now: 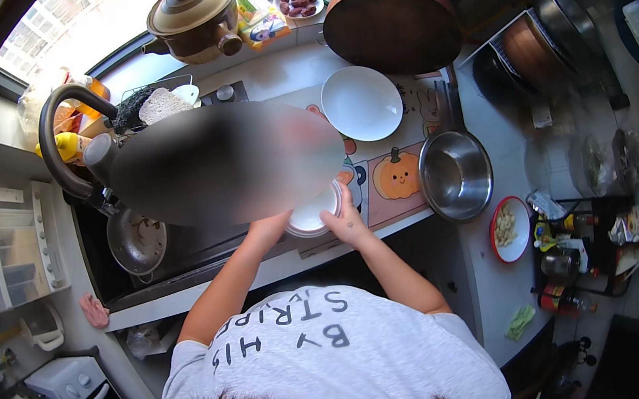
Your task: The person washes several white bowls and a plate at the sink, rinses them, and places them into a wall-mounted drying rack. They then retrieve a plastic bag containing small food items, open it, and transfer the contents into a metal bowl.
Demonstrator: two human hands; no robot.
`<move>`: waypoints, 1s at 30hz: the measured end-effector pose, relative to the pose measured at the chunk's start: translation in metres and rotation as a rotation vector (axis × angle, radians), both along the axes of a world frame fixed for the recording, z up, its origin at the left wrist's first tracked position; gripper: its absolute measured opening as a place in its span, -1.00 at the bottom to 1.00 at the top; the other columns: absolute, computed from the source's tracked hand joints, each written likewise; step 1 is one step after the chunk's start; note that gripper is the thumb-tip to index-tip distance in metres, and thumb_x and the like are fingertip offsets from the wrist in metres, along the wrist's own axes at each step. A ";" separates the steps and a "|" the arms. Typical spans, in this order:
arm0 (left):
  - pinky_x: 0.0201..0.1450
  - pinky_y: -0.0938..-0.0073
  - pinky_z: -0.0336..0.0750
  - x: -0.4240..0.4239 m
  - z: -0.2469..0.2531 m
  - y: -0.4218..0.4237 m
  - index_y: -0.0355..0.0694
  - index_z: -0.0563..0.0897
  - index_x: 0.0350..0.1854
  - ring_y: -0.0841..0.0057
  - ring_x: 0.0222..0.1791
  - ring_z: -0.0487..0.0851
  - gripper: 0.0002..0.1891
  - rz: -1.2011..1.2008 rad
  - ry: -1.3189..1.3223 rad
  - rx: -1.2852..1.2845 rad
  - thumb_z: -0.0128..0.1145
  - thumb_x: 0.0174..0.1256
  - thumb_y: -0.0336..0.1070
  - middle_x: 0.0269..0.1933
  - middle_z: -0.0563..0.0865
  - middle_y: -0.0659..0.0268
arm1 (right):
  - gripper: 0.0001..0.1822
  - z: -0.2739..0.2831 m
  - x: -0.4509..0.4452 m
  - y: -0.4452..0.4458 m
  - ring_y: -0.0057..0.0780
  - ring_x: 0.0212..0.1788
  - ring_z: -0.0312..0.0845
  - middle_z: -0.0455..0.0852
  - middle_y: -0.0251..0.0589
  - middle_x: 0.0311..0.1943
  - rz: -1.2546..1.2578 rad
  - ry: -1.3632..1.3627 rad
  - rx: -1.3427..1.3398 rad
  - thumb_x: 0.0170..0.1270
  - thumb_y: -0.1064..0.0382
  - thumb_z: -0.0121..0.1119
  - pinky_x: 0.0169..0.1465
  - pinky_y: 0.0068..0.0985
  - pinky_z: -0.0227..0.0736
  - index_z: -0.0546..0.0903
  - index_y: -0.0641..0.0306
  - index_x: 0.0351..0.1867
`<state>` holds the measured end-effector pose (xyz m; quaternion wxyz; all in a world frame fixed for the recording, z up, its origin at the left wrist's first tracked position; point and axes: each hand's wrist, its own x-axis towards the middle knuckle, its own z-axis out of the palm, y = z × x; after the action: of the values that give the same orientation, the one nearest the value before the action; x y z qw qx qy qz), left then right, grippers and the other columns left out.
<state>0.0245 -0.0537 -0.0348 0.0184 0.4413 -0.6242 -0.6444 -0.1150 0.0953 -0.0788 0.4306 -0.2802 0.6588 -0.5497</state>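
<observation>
A white round dish (313, 211) with a reddish line around its rim is held between my two hands, over the counter's front edge. My right hand (350, 222) grips its right side, with the thumb on the near rim. At the left rim is my left hand (271, 229); a large blurred patch hides its fingers and the dish's far part. Beyond lies a larger white bowl (362, 104) on a cartoon-printed mat (397, 179). A stainless steel pot (456, 175) with a dark handle stands to the right.
At left, a metal pan (137, 240) sits in the dark sink below a curved faucet (51, 145). A round wooden chopping board (391, 27) leans at the back. A red-rimmed bowl (509, 230) holds pale chopped pieces, beside a bottle rack (584, 251). A clay pot (193, 18) stands on the sill.
</observation>
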 end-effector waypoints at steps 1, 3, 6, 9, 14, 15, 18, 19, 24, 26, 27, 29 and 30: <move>-0.20 0.40 0.62 -0.002 -0.004 0.003 -0.20 0.33 0.33 0.43 -0.05 0.63 -0.40 0.042 0.009 0.073 0.12 0.20 -0.27 0.11 0.54 0.18 | -0.16 -0.003 -0.002 -0.001 -0.26 0.38 0.20 0.25 0.02 0.32 -0.011 -0.011 -0.006 0.19 0.38 0.09 0.42 -0.33 0.10 -0.08 0.30 0.46; -0.28 0.42 0.63 0.001 -0.014 0.009 -0.16 0.34 0.33 0.46 -0.08 0.64 -0.40 0.133 0.027 0.221 0.08 0.16 -0.34 0.09 0.55 0.21 | -0.15 -0.007 -0.002 -0.003 -0.25 0.39 0.18 0.24 0.01 0.33 -0.026 -0.035 -0.015 0.17 0.41 0.07 0.42 -0.33 0.11 -0.08 0.30 0.46; -0.27 0.37 0.65 0.013 -0.028 0.010 -0.12 0.26 0.38 0.45 -0.06 0.63 -0.33 0.123 0.082 0.282 0.03 0.12 -0.40 0.10 0.53 0.21 | -0.16 -0.002 0.006 -0.003 -0.22 0.36 0.25 0.31 0.02 0.29 -0.025 0.001 -0.091 0.12 0.43 0.08 0.39 -0.33 0.17 -0.02 0.31 0.45; -0.26 0.39 0.65 0.035 0.005 0.022 -0.11 0.18 0.40 0.42 -0.04 0.61 -0.30 0.303 0.220 0.338 0.04 0.13 -0.40 0.12 0.51 0.20 | -0.17 0.022 0.014 -0.008 -0.25 0.36 0.27 0.32 0.00 0.29 0.065 -0.048 -0.148 0.14 0.42 0.12 0.38 -0.32 0.20 0.00 0.31 0.45; -0.22 0.33 0.68 0.123 0.022 0.050 -0.18 0.15 0.35 0.34 0.01 0.60 -0.33 0.480 0.254 0.116 0.09 0.15 -0.48 0.11 0.48 0.09 | -0.13 0.049 0.068 -0.030 -0.30 0.37 0.22 0.29 -0.05 0.33 0.327 -0.184 -0.191 0.26 0.30 0.25 0.40 -0.31 0.14 -0.04 0.28 0.48; -0.22 0.37 0.65 0.143 0.032 0.060 -0.16 0.15 0.35 0.38 0.02 0.59 -0.33 0.532 0.242 0.073 0.07 0.15 -0.49 0.09 0.47 0.11 | -0.11 0.053 0.083 -0.032 -0.29 0.38 0.21 0.27 -0.05 0.35 0.376 -0.232 -0.170 0.28 0.29 0.25 0.41 -0.31 0.12 -0.07 0.28 0.50; -0.24 0.40 0.66 0.214 0.042 0.088 -0.27 0.17 0.34 0.35 -0.01 0.61 -0.34 0.644 0.185 -0.062 0.10 0.15 -0.48 0.12 0.47 0.03 | -0.23 0.078 0.144 -0.030 -0.30 0.36 0.26 0.28 -0.17 0.35 0.517 -0.648 0.062 0.33 0.34 0.18 0.32 -0.29 0.34 0.04 0.09 0.48; -0.25 0.41 0.67 0.238 0.066 0.103 -0.30 0.19 0.34 0.32 -0.01 0.62 -0.34 0.684 0.191 0.012 0.11 0.15 -0.47 0.13 0.47 0.00 | -0.28 0.082 0.165 -0.026 -0.28 0.33 0.32 0.30 -0.17 0.33 0.576 -0.716 0.119 0.35 0.37 0.15 0.23 -0.26 0.47 0.08 0.02 0.46; -0.22 0.45 0.66 0.366 0.090 0.215 -0.38 0.20 0.34 0.35 -0.07 0.65 -0.23 0.967 -0.020 -0.127 0.27 0.09 -0.27 0.19 0.45 -0.07 | -0.36 0.069 0.291 0.003 -0.28 0.24 0.41 0.38 -0.10 0.25 0.954 -0.578 0.201 0.33 0.45 -0.01 0.21 -0.28 0.45 0.14 0.09 0.43; -0.21 0.46 0.65 0.403 0.089 0.262 -0.42 0.16 0.36 0.36 -0.07 0.65 -0.16 1.100 -0.001 -0.167 0.32 0.13 -0.15 0.20 0.44 -0.08 | -0.39 0.079 0.346 0.014 -0.30 0.23 0.41 0.40 -0.12 0.24 1.097 -0.487 0.175 0.32 0.45 -0.06 0.22 -0.32 0.42 0.18 0.13 0.42; -0.21 0.46 0.65 0.420 0.095 0.287 -0.44 0.14 0.36 0.37 -0.07 0.65 -0.13 1.161 -0.006 -0.135 0.34 0.14 -0.09 0.21 0.44 -0.08 | -0.40 0.086 0.373 0.025 -0.31 0.23 0.40 0.41 -0.13 0.24 1.175 -0.449 0.164 0.31 0.45 -0.08 0.23 -0.34 0.41 0.20 0.16 0.41; -0.07 0.44 0.62 0.453 0.104 0.337 -0.47 0.11 0.37 0.32 0.08 0.58 -0.02 1.253 0.032 -0.139 0.36 0.16 0.11 0.24 0.42 -0.08 | -0.41 0.047 0.418 0.036 -0.33 0.22 0.40 0.43 -0.17 0.22 1.339 -0.349 0.034 0.30 0.46 -0.08 0.25 -0.36 0.38 0.23 0.15 0.39; 0.06 0.42 0.56 0.476 0.086 0.368 -0.47 0.11 0.38 0.30 0.14 0.54 -0.04 1.307 -0.002 -0.283 0.34 0.19 0.12 0.24 0.42 -0.08 | -0.42 0.061 0.449 0.060 -0.33 0.22 0.41 0.44 -0.18 0.20 1.388 -0.393 0.088 0.30 0.46 -0.08 0.24 -0.36 0.39 0.24 0.15 0.38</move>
<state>0.5008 0.3144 0.0510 0.4624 0.7226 -0.3069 -0.4122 0.3337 0.1553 -0.0178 0.8017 -0.5124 0.2611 -0.1627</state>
